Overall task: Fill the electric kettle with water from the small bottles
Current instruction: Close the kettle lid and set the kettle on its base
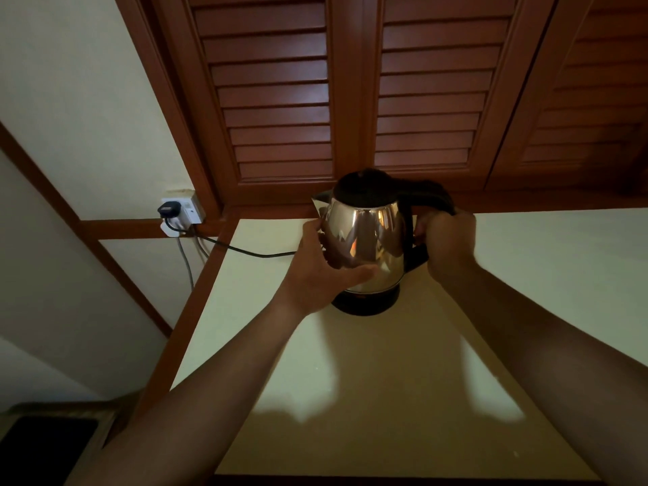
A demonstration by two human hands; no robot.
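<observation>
Steel kettle is sitting on its black base on the counter; we're cupping it with our left hand, right hand clenched on the handle. No bottles showing, so filling seems not yet begun.

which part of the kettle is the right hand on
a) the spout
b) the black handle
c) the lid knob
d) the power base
b, the right hand is wrapped around the black handle of the steel kettle, while the left hand is pressed against the shiny body on the spout side, and the kettle sits on its black power base.
</observation>
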